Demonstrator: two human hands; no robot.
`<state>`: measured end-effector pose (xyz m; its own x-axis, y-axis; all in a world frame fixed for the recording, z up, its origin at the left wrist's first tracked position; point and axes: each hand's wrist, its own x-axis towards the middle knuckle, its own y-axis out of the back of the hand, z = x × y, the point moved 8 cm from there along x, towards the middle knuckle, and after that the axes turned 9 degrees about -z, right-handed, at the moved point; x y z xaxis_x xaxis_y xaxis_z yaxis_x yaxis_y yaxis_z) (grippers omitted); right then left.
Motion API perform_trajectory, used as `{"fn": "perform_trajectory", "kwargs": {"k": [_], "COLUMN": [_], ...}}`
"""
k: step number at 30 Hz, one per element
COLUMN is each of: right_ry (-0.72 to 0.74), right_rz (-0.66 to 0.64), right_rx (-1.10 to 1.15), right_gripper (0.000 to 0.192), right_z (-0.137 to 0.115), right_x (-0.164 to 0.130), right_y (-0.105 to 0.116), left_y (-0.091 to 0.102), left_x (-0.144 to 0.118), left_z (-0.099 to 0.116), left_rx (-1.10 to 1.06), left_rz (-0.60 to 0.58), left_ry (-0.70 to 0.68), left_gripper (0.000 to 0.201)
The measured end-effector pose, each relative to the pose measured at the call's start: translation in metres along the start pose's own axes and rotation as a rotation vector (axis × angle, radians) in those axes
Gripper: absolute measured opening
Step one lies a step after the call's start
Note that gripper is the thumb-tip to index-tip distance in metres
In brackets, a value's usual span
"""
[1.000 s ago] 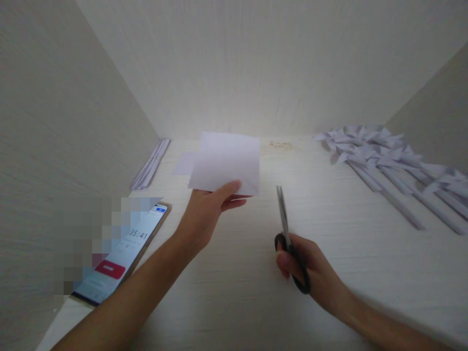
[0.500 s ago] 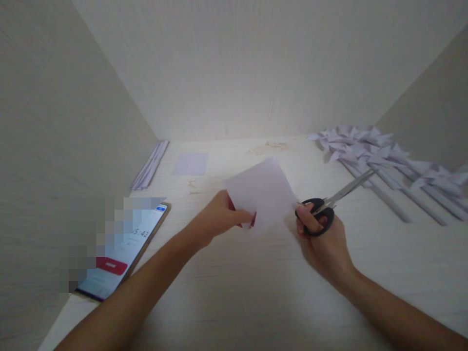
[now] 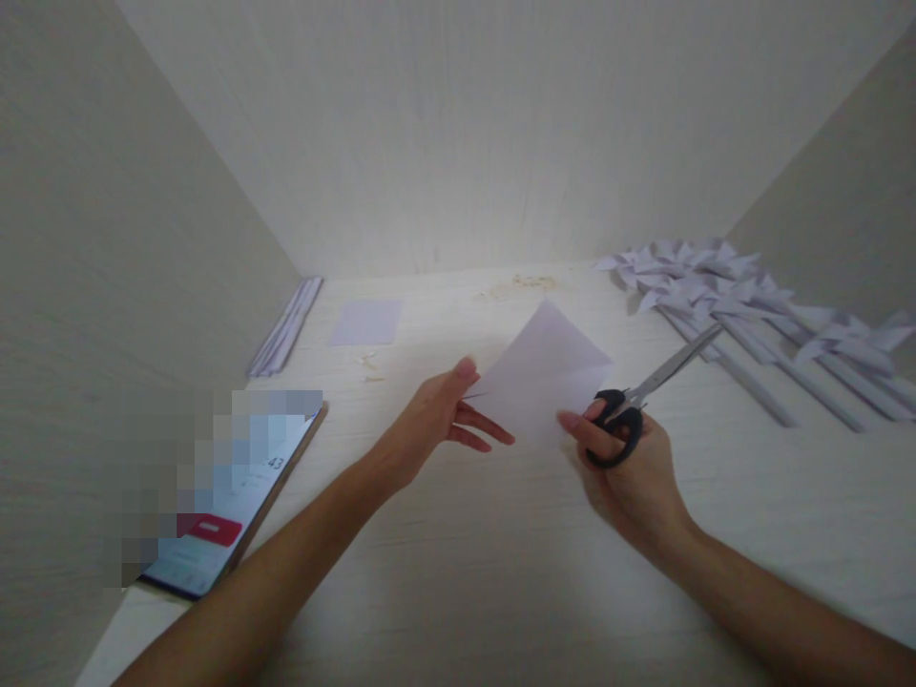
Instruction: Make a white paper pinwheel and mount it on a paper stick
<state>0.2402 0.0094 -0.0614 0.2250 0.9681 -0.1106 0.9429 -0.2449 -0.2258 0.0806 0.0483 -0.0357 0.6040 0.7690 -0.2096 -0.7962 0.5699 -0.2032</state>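
Note:
A white square sheet of paper [image 3: 540, 372] hangs over the middle of the white table, turned like a diamond. My left hand [image 3: 436, 425] pinches its left corner between thumb and forefinger, the other fingers spread. My right hand [image 3: 630, 468] grips black-handled scissors [image 3: 648, 396], blades closed and pointing up to the right; its forefinger touches the paper's lower right edge.
A phone [image 3: 236, 506] with a lit timer screen lies at the left. A small paper square [image 3: 366, 322] and a bundle of paper strips [image 3: 286, 324] lie at the back left. Several folded paper pinwheels on sticks [image 3: 737, 305] lie at the right. Walls enclose three sides.
The paper came down from the back of the table toward the middle and turned to a diamond. My right hand swung the scissors from pointing away to pointing right, close beside the paper.

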Motion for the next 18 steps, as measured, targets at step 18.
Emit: {"fn": "perform_trajectory", "kwargs": {"k": [18], "right_ry": [0.025], "right_rz": [-0.125], "right_rx": [-0.132], "right_gripper": [0.02], "right_z": [-0.004], "right_x": [-0.003], "right_y": [-0.009], "left_y": [0.001], "left_x": [-0.009], "left_z": [0.003], "left_rx": [0.219], "left_rz": [0.244], "left_ry": [-0.032], "left_gripper": [0.02]}}
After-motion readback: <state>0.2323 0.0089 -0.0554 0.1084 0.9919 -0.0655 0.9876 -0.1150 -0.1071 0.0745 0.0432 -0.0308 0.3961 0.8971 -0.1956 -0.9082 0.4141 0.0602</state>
